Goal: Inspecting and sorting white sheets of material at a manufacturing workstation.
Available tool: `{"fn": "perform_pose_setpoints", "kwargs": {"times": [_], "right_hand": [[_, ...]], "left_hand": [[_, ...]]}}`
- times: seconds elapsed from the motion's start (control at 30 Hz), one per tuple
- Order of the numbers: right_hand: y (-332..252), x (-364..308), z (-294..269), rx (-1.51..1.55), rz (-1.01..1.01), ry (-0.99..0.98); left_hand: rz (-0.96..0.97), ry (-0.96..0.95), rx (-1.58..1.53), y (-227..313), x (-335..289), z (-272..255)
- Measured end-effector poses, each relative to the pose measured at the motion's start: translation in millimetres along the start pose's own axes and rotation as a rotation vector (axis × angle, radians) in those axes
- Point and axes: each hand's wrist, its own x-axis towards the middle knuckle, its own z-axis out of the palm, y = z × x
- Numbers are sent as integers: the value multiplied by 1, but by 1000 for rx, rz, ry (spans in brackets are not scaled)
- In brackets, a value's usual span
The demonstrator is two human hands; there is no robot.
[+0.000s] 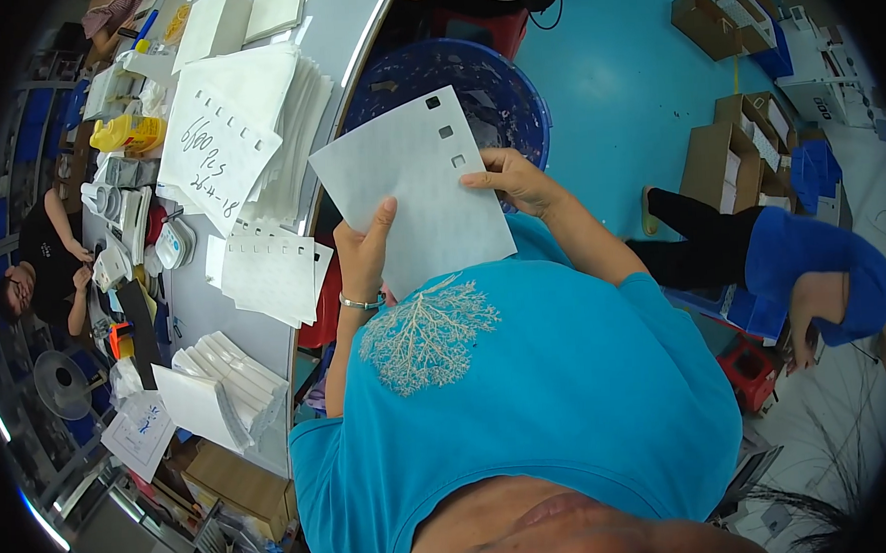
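Observation:
I hold a white sheet (424, 192) tilted in front of my chest, with a row of small square cut-outs near its right edge; the topmost looks dark. My left hand (364, 253) grips its lower left side, thumb on the face and the other fingers behind. At the right edge, beside the lowest cut-out, my right hand (513, 180) pinches the sheet between thumb and fingers. Left of my hands, a thick pile of white sheets (299, 109) lies on the table, its top piece marked by hand. Nearer me is a smaller fanned pile of punched sheets (268, 276).
A blue bin (539, 101) with scraps stands beyond the sheet, close to a red stool (500, 31). The grey table (210, 314) also bears bundled white sheets (230, 378) and a yellow bottle (127, 133). Cardboard boxes (708, 162) and a person in blue (813, 257) are at right.

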Motion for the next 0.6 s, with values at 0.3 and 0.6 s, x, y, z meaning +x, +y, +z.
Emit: {"fn": "perform_pose_setpoints", "kwargs": {"times": [0.3, 0.6], "right_hand": [[-16, 2, 2, 109, -76, 45], [-18, -3, -16, -226, -66, -55]], "left_hand": [[-29, -7, -22, 5, 3, 7], [-22, 9, 0, 6, 3, 12]]}}
